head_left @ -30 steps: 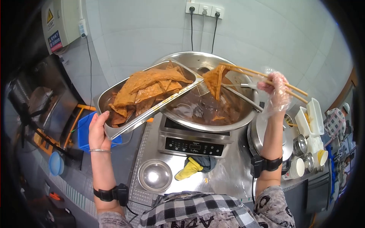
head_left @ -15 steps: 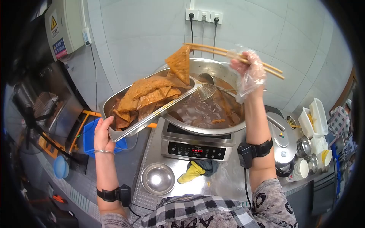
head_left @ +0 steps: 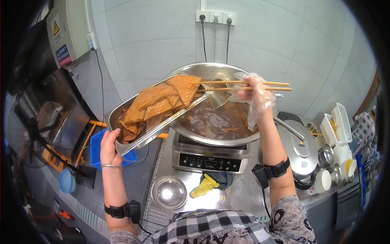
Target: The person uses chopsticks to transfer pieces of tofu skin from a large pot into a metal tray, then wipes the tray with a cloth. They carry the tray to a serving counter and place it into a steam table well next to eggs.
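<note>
the folded brown slice (head_left: 184, 87) lay straight to the left of the right hand (head_left: 258, 95), at the heap's upper right end, and the wooden chopsticks (head_left: 227, 82) bridged the gap between them. their long axis ran nearly level across the view, with the tips at the slice's right edge and the thick ends sticking out past the hand. the right hand, in a clear plastic glove, was closed around the sticks; whether their tips pinched the slice or only touched it could not be told (the edge there was too small to read).

the slice leaned over the other brown slices (head_left: 144, 99) in the metal tray (head_left: 156, 130). that tray lay aslant, its long axis going from the near left corner up to the far right, where its end reached over the big steel pot (head_left: 221, 142) of dark broth (head_left: 211, 122). the left hand (head_left: 109, 148), ungloved, was clamped on the near left corner, thumb over the rim, well apart from the folded slice. so the right hand's sticks were nearer to it, while a wire strainer (head_left: 220, 99) sat just beyond the tray's far end.
</note>
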### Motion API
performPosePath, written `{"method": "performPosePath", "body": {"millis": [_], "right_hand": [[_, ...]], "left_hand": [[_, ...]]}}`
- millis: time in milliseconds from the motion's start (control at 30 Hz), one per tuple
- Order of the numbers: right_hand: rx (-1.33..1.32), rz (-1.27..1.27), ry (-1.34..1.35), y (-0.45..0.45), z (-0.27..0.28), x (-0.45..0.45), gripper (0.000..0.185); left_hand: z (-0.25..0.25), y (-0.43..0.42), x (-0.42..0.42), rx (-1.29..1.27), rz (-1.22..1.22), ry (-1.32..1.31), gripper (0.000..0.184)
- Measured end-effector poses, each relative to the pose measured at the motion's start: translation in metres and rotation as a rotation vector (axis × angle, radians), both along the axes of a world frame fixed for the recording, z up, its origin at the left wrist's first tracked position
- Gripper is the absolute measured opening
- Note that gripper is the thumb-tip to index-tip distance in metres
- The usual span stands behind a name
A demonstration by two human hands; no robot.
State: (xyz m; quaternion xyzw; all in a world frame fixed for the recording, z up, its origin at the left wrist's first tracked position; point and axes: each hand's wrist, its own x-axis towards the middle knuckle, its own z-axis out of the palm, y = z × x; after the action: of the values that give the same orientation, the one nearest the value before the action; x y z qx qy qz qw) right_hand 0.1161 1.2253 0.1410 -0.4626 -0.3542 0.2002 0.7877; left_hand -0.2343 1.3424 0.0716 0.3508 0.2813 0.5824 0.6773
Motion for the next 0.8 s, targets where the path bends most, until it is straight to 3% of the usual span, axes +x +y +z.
{"method": "performPosePath", "body": {"millis": [133, 233, 367, 400, 467, 567, 667, 800], "right_hand": [[0.146, -0.125, -0.185, -0.009, 0.015, -0.008, 0.018], [0.098, -0.155, -0.697, 0.006, 0.005, -0.019, 0.019], [0.053, 0.061, -0.529, 0.019, -0.014, -0.031, 0.02], [0.052, 0.062, -0.53, 0.019, -0.014, -0.034, 0.02], [0.004, 0.117, -0.29, 0.02, -0.017, -0.038, 0.021], [-0.068, 0.136, -0.244, 0.021, -0.012, -0.022, 0.019], [0.039, -0.108, -0.414, 0.005, 0.016, 0.004, 0.022], [0.065, -0.294, -0.315, 0.01, 0.03, 0.02, 0.024]], "left_hand": [[-0.005, 0.003, -0.001, 0.006, 0.002, 0.017, 0.015], [-0.005, 0.004, -0.001, 0.009, -0.009, 0.012, 0.015], [0.0, 0.001, 0.002, 0.014, -0.032, 0.005, 0.014], [0.001, 0.0, 0.002, 0.013, -0.031, 0.004, 0.014], [0.001, 0.0, 0.003, 0.042, 0.008, 0.024, 0.015], [-0.003, 0.001, -0.002, 0.033, 0.02, 0.055, 0.016], [0.0, -0.002, 0.002, 0.032, 0.012, 0.02, 0.016], [-0.004, -0.002, 0.002, 0.001, 0.005, 0.026, 0.016]]}}
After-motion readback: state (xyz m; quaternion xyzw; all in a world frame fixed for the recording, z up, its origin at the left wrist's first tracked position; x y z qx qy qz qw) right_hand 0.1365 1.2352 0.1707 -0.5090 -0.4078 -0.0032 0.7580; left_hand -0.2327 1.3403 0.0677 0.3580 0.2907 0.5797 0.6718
